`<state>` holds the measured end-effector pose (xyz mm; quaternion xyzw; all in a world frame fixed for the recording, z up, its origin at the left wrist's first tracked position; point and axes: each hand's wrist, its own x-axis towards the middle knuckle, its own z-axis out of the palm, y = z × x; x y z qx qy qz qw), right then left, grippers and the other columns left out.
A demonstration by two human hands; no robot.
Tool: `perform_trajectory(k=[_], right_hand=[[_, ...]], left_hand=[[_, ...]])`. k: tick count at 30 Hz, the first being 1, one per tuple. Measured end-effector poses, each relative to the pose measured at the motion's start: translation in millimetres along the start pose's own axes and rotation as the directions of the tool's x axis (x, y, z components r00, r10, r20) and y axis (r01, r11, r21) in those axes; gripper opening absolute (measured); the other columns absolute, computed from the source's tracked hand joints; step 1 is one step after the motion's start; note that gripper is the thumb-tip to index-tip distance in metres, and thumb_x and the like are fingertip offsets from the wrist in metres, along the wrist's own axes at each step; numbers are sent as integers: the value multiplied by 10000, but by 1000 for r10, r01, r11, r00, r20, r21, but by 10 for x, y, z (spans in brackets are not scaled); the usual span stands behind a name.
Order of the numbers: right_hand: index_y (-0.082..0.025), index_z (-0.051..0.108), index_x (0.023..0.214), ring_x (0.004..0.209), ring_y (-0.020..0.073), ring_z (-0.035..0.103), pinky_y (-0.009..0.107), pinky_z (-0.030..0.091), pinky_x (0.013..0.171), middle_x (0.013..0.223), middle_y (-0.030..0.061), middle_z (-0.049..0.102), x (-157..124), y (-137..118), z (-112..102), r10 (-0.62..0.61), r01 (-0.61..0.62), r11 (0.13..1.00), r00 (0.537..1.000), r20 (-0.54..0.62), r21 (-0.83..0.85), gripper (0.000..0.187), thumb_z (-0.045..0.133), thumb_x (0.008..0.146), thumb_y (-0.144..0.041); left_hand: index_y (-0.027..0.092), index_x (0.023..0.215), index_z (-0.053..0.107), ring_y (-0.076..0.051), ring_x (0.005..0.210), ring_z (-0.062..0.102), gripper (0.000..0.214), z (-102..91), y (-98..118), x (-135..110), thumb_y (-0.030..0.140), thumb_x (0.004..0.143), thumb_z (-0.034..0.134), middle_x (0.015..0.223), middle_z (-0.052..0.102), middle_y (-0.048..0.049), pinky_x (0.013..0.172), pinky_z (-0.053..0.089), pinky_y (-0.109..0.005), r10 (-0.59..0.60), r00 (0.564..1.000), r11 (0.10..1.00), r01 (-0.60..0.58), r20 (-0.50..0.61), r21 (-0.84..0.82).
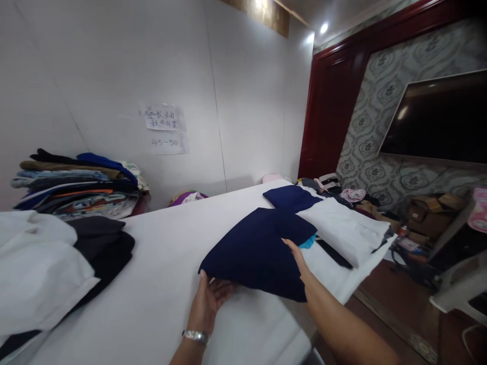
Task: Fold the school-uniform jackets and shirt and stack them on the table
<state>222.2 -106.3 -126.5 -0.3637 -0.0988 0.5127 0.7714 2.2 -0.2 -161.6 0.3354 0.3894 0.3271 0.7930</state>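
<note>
A folded navy garment is held just above the white table. My left hand grips its near left edge, thumb on top and fingers underneath. My right hand holds the garment's right side, with its fingers hidden under the cloth. A bit of turquoise fabric peeks out at the garment's right edge. Beyond it lie another navy piece and a folded white garment.
A stack of folded clothes stands at the back left against the wall. White and black garments lie at the near left. Right of the table's edge are cardboard boxes, clutter and a wall-mounted screen.
</note>
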Motion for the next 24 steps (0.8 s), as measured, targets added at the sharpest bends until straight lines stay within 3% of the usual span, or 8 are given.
perform_trajectory(k=[3,7,13,16,20,24], right_hand=[[-260,593,596,536,165,613,265,549,560,503,-51,614,117,-214,86,-40,45,998,993,-109,43,125,698,662,-247],[-258,587,605,592,171,634,264,554,626,494,-58,602,395,-611,186,-209,216,976,961,-179,18,150,676,694,-176],[-236,574,652,673,159,662,257,560,702,502,-60,581,1072,-1500,373,-375,386,922,910,-179,31,105,617,739,-195],[-217,587,699,739,172,667,287,562,710,586,-27,627,1458,-1963,383,-421,422,906,886,-195,-40,92,572,784,-249],[-185,599,759,790,188,662,321,558,726,685,23,663,1876,-2246,67,-487,421,866,831,-270,-269,128,530,814,-278],[-159,577,781,783,194,650,366,552,745,715,46,668,2089,-2036,-553,-478,338,861,794,-376,-380,50,536,774,-187]], left_hand=[[194,1341,449,-208,737,674,618,-17,3,-6,600,877,408,1156,659,-132,694,548,-355,-6,1000,1000,6,-19,-2],[184,1285,487,-198,740,678,563,-40,-9,25,554,860,490,1137,675,-126,752,557,-367,-28,999,999,29,-34,22],[222,1061,603,-195,642,654,410,-130,-132,231,540,808,553,950,714,-78,707,565,-373,-91,989,988,104,-115,117],[270,993,629,-209,645,648,449,-155,-190,244,616,706,630,899,711,-49,673,563,-365,-28,989,985,52,-142,165],[255,965,657,-227,697,656,626,-150,-166,174,671,507,749,916,709,-63,679,563,-347,-37,996,976,55,-85,211],[305,891,669,-238,681,653,596,-172,-131,177,656,425,788,872,717,-42,648,565,-352,-94,990,975,113,-105,193]])
